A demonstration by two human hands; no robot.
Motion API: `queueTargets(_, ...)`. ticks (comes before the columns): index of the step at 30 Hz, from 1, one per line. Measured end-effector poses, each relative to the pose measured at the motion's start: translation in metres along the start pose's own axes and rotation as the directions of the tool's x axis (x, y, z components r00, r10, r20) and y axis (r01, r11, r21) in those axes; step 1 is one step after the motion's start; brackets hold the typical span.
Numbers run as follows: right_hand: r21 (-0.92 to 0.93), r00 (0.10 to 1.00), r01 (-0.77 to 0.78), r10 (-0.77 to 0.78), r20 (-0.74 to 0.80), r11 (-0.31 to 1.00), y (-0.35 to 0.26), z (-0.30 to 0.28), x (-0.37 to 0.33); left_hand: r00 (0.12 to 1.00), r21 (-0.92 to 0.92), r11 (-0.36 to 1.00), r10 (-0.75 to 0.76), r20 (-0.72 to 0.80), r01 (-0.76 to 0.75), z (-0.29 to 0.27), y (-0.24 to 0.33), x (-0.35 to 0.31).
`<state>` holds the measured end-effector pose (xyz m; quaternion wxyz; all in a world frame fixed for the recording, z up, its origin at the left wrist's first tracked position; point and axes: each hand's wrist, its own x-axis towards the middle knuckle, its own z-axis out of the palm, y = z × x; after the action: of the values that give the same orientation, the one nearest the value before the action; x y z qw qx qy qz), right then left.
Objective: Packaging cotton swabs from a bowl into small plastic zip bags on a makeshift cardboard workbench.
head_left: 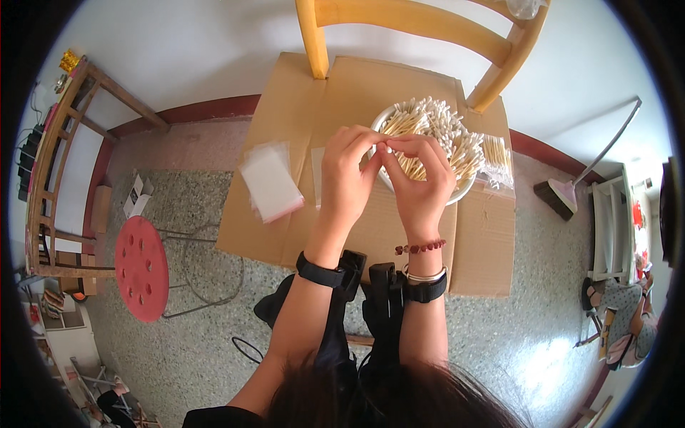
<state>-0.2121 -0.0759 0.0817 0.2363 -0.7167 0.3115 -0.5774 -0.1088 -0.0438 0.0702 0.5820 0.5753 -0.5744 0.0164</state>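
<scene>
My left hand (345, 173) and my right hand (422, 177) meet fingertip to fingertip over the left side of a white bowl (464, 192). Both are closed in a pinch, with a tiny white spot showing between the fingers; what they grip is too small to make out. Wooden-stick cotton swabs (441, 123) with white tips fill the bowl in a loose heap. Against its right side lies a clear bag of cotton swabs (497, 158). Left of my left hand is a stack of flat clear plastic bags (272, 184); another clear sheet is partly hidden behind my wrist.
Everything rests on a brown cardboard sheet (371, 239) laid over a surface with a yellow wooden chair back (414, 20) rising behind. A red round stool (142, 268) stands left, a broom (558, 197) right. Another person (631, 321) sits at the far right.
</scene>
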Motion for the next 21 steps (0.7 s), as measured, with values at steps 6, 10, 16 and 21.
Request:
queueTargets(6, -0.021, 1.0, 0.03, -0.03, -0.004, 0.999, 0.003, -0.001, 0.0, 0.999, 0.068, 0.998, -0.018, 0.047, 0.015, -0.005, 0.0, 0.002)
queueTargets(10, 0.015, 1.0, -0.022, 0.022, 0.005, 1.0, -0.001, 0.0, -0.001, 0.987, 0.074, 0.996, -0.068, 0.146, 0.058, -0.015, -0.013, 0.0)
queueTargets(16, 0.031, 0.994, -0.108, 0.109, -0.026, 0.994, 0.0, 0.003, -0.002, 0.758, 0.481, 0.846, -0.466, 0.457, 0.23, -0.046, -0.043, -0.038)
queueTargets(21, 0.05, 0.992, -0.113, 0.115, -0.041, 0.992, -0.003, 0.005, -0.001, 0.629, 0.602, 0.772, -0.575, 0.523, 0.205, -0.052, -0.057, -0.044)
